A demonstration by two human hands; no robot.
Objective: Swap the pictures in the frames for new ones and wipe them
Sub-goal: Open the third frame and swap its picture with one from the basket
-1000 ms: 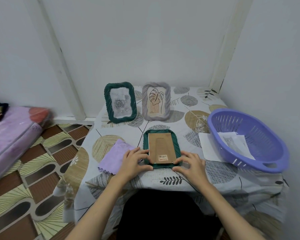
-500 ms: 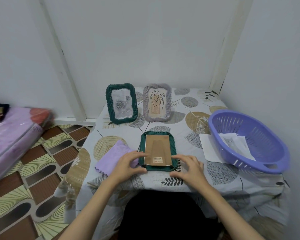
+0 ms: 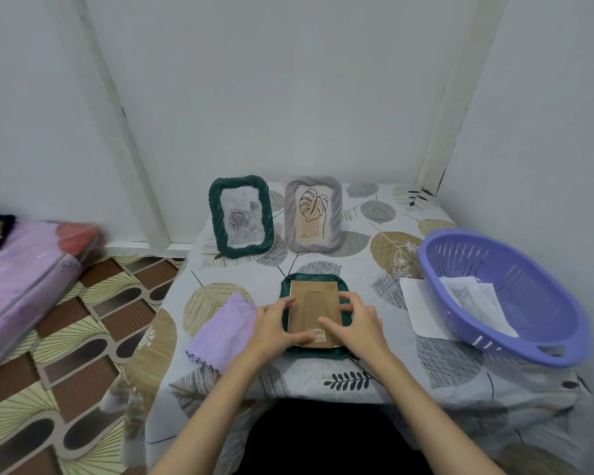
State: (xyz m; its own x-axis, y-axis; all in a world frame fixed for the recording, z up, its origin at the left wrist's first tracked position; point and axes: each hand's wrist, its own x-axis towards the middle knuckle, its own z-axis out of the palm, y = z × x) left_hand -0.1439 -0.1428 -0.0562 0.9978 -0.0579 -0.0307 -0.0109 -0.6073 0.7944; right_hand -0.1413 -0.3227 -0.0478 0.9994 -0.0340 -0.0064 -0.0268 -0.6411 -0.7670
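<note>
Both hands are on a green frame (image 3: 314, 351) that lies face down on the table (image 3: 426, 375), its brown cardboard back (image 3: 314, 311) turned up. The left hand (image 3: 275, 329) rests on the frame's left edge with fingers only loosely bent, the forefinger reaching onto the upper left of the back and the thumb lying across its lower part near a small barcode sticker (image 3: 318, 334). The right hand (image 3: 357, 320) sits on the frame's right edge, fingers spread and gently curved, fingertips on the right side of the back and thumb pointing toward the sticker; neither hand appears to close around anything, though whether a fingertip is hooked under the back's edge is hard to make out. Just beside the left hand, on its outer side and partly under the wrist, lies a lilac cloth (image 3: 225, 329). Beyond the hands, farther up the table, a second green frame (image 3: 241, 217) with a pale rose picture stands upright, and touching or nearly touching it on the right stands a grey frame (image 3: 313, 214) holding a line drawing of a leaf. Well out past the right hand sits a purple basket (image 3: 528, 344) with sheets of paper (image 3: 474, 299) inside, and another white sheet (image 3: 417, 310) lies partly beneath its rim on the patterned tablecloth.
</note>
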